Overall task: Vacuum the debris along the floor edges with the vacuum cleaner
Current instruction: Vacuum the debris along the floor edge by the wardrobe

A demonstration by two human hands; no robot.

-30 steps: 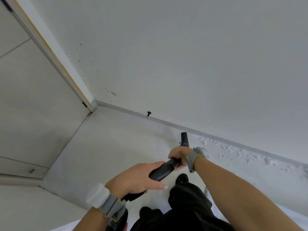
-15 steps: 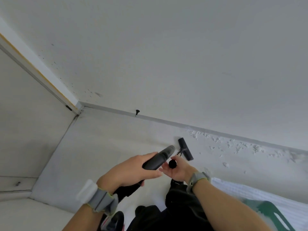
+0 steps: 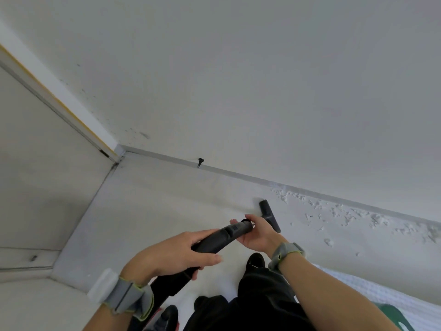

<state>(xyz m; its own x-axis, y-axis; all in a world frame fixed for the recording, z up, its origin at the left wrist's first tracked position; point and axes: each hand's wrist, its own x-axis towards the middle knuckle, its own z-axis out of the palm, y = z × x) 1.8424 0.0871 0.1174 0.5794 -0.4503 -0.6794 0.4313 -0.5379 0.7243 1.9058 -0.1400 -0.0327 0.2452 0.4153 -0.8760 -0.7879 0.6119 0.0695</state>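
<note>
Black plastic vacuum tube (image 3: 224,237): held above the floor, slanting from lower left up to the right; its lower end passes behind the left wrist.
Left hand (image 3: 176,255): wrapped round the thick middle of the vacuum tube, fingers over the top and thumb beneath.
Right hand (image 3: 259,234): palm up at the far tip of the vacuum tube, thumb and fingers curled round that tip; whether it also holds a wand below cannot be told.
Black T-shaped floor nozzle (image 3: 269,215): on the pale floor (image 3: 155,211) just beyond the right hand, its bar lying slantwise; its stem goes out of sight behind that hand.
White flaky debris (image 3: 334,211): strewn on the floor along the wall edge, from just right of the floor nozzle to the frame's right side.
Grey skirting strip (image 3: 238,175): runs along the foot of the white wall (image 3: 262,80), with the debris against it.
Small black door stop (image 3: 200,162): on the skirting strip, well left of the floor nozzle.
Grey fabric wristband with lime edging (image 3: 285,253): on the right wrist; a like one on the left wrist carries a white block.
Black shoe (image 3: 256,260): on the floor beneath the right wrist.
White ribbed cloth (image 3: 381,299): at lower right.
</note>
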